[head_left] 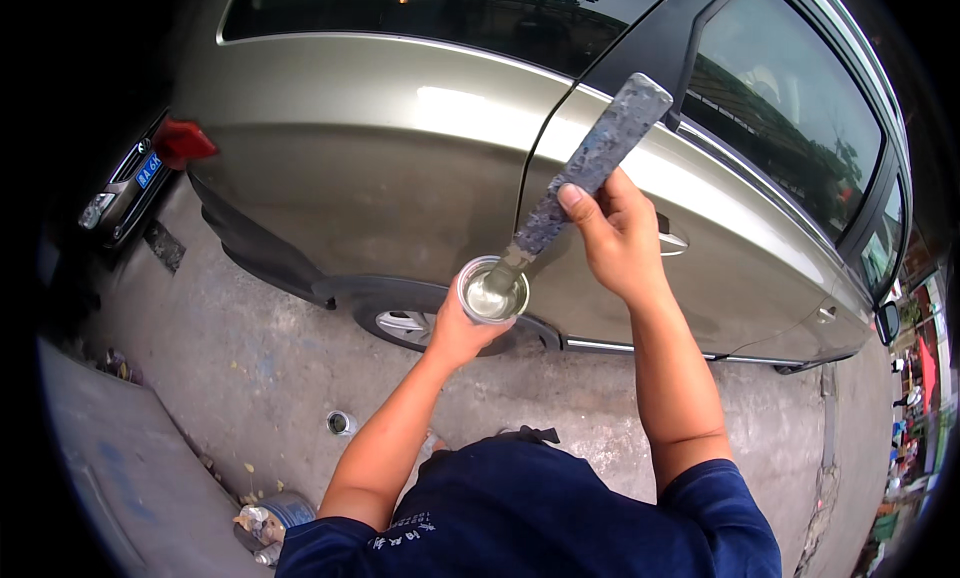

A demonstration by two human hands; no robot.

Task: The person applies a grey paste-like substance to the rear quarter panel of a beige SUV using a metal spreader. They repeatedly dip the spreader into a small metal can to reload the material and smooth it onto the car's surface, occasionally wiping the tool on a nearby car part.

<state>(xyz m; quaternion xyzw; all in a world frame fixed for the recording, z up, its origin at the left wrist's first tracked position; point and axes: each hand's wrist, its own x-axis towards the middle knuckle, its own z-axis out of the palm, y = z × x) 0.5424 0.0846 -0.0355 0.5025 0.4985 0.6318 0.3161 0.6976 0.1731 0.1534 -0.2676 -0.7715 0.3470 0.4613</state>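
My left hand (463, 330) is wrapped round a small open cup (472, 303) with pale greenish-grey liquid paint in it. Between the thumb and fingers of my right hand (618, 233) is a flat, paint-crusted stirring stick (598, 156), held at a slant. Its lower end dips into the cup and is coated with the same paint; its upper end points up and to the right. Both hands are in front of the side of a champagne-coloured car (400, 193), near the seam of its rear door. The fingers behind the stick are partly hidden.
The car's rear wheel (405, 325) is beyond the cup, and a door handle (672, 240) is close to my right wrist. A small can (340, 423) stands on the concrete floor (250, 348). A bucket (285, 510) stands at lower left, and another car (130, 183) is farther left.
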